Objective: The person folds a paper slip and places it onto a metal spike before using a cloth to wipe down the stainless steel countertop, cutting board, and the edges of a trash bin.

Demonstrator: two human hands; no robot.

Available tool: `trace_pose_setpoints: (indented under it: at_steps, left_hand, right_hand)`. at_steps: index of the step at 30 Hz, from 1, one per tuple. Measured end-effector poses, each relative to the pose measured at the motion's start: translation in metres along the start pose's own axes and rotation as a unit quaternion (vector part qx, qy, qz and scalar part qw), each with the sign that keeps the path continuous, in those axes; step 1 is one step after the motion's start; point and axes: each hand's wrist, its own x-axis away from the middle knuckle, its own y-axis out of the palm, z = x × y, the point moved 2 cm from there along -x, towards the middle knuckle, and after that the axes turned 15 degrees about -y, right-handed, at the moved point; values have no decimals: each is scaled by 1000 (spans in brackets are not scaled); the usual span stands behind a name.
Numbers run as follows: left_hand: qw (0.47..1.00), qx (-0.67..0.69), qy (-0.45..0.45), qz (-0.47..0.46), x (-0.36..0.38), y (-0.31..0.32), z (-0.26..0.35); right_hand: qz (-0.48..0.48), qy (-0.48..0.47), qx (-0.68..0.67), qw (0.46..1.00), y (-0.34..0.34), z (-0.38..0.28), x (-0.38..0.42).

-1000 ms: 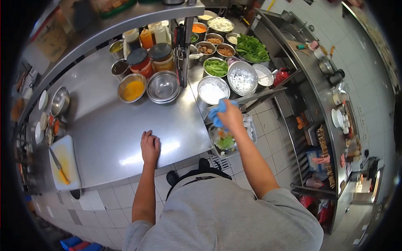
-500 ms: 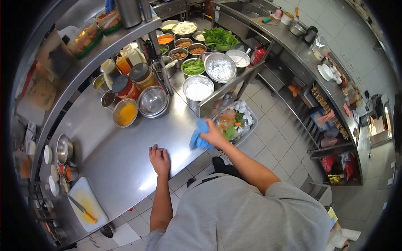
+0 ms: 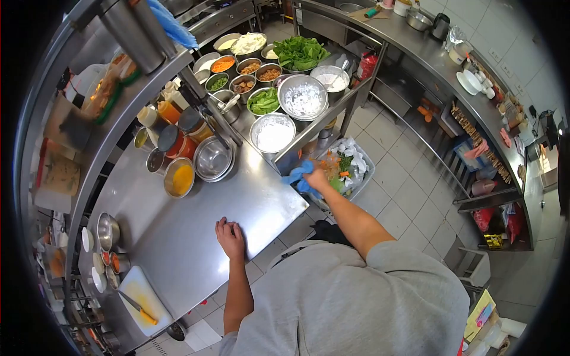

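Observation:
My right hand (image 3: 316, 179) grips a blue cloth (image 3: 301, 174) at the right end of the steel table (image 3: 196, 237), near the table's corner and above the edge of a waste bin (image 3: 369, 172) filled with scraps. The fingers are wrapped round the cloth, part of which hangs towards the tabletop. My left hand (image 3: 230, 238) rests palm down on the steel surface near the front edge, with nothing visible in it. Its fingers are slightly curled and apart. Beyond it stand a bowl of yellow liquid (image 3: 180, 178) and stacked metal bowls (image 3: 214, 158).
A white cutting board (image 3: 141, 296) with an orange-handled knife (image 3: 145, 315) lies at the table's left end. Containers of ingredients, leafy greens (image 3: 298, 53) and a bowl of white powder (image 3: 272, 133) stand at the back. A steel shelf (image 3: 127, 98) overhangs the left side.
My right hand has moved with the blue cloth to the right, towards the table corner and bin. My left hand stays on the table. The camera view has shifted slightly.

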Motion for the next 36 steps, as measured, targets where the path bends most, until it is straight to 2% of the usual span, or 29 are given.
trace_pose_setpoints:
  at_steps: [1, 3, 4, 6, 9, 11, 13, 14, 16, 17, 18, 19, 20, 21, 23, 24, 26, 27, 29, 33, 36]
  left_hand:
    - [1000, 3, -3, 1, -3, 1, 1]
    - [1000, -7, -7, 1, -5, 3, 0]
    - [1000, -15, -9, -2, -4, 6, 1]
    - [1000, -26, -7, -3, -3, 8, 4]
    - [999, -34, -3, -1, -7, 7, 8]
    - [999, -36, -17, 1, -7, 9, 12]
    - [999, -41, -27, 0, -7, 9, 15]
    - [999, -42, -33, 1, -6, 9, 17]
    - [998, -51, -22, 11, -5, 10, 14]
    - [998, -53, -8, 19, -8, 10, 14]
    - [998, -52, -11, 20, -7, 10, 14]
    - [999, -43, -19, 17, -7, 10, 15]
    - [999, -35, -26, 14, -8, 11, 16]
    - [999, -34, -24, 12, -7, 11, 18]
    - [999, -40, -17, 17, -8, 11, 19]
    - [999, -44, -21, 13, -8, 11, 20]
    - [998, -52, -8, 19, -5, 13, 15]
    - [998, -63, -2, 25, -8, 15, 11]
    - [998, -58, -23, 15, -10, 16, 9]
    - [999, -38, -36, 6, -4, 11, 13]
    - [999, -34, -26, 11, -10, 13, 9]
  right_hand:
    - [0, -1, -4, 1000, -2, -2, -7]
    - [163, 89, -188, 964, -23, -12, -11]
    - [162, 92, -187, 965, -37, -28, -17]
    - [165, 32, -218, 961, -60, -78, -41]
    - [188, 4, -160, 969, -41, -80, -69]
    - [141, 8, -149, 979, -36, -61, -64]
    - [39, 53, -11, 998, -20, -19, -54]
    - [33, 53, -12, 998, -28, -2, -48]
    - [-150, 192, -165, 956, -32, 23, -36]
    - [-152, 190, -168, 955, -37, 10, -32]
    - [-81, 196, -307, 928, -48, -2, -23]
    - [-6, 196, -437, 878, -63, -16, -22]
    - [35, 165, -357, 919, -66, -23, -27]
    - [38, 166, -356, 919, -61, -27, -34]
    - [99, 54, -315, 942, -54, -34, -56]
    - [106, 54, -314, 942, -50, -38, -63]
    - [176, 88, -396, 897, -53, -49, -83]
    - [182, 83, -397, 895, -63, -51, -97]
    - [260, 120, -449, 846, -94, -41, -113]
    - [348, 103, -314, 877, -184, 34, -195]
    - [358, 65, -307, 879, -216, 12, -188]
